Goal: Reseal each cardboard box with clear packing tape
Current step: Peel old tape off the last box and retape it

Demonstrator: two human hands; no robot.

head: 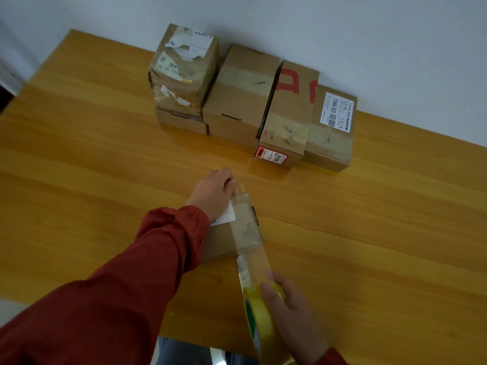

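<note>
A small cardboard box [224, 239] lies on the wooden table [369, 233] in front of me. My left hand [214, 192] rests on the box's far end, fingers curled over the end of a clear tape strip [249, 233]. The strip runs along the box top and stretches off its near edge to a yellowish tape roll [259, 312]. My right hand [292, 309] grips that roll near the table's front edge, thumb over the rim.
Several cardboard boxes stand in a row against the white wall: a labelled box [184, 67] stacked on a flat one [181, 122], a plain box [239, 98], one with red print [290, 114], and one with a white label [332, 127].
</note>
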